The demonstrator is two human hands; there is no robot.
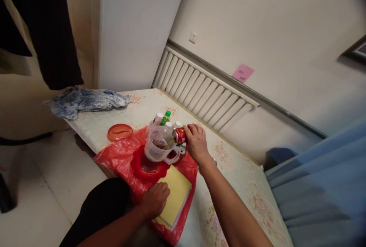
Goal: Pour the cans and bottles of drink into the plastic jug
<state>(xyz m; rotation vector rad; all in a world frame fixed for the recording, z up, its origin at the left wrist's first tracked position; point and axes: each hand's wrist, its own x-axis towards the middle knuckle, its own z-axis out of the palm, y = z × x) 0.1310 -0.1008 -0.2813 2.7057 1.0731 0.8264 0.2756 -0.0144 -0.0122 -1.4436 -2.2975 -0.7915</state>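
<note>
In my right hand a red drink can is gripped and tipped sideways, its top at the rim of a clear plastic pitcher. Brown, bubbly liquid lies inside the pitcher, which stands upright on a red scalloped tray. Loosely curled, my left hand rests on the edge of a yellow pad of paper, with no object visible in its fingers. Another can, partly hidden, is behind the pitcher's handle.
Behind the pitcher stand a green-capped bottle and several white-capped bottles. A red plastic bag spreads underneath, beside an orange lid. Crumpled blue-white cloth lies at the far left of the flowered surface. A radiator lines the wall.
</note>
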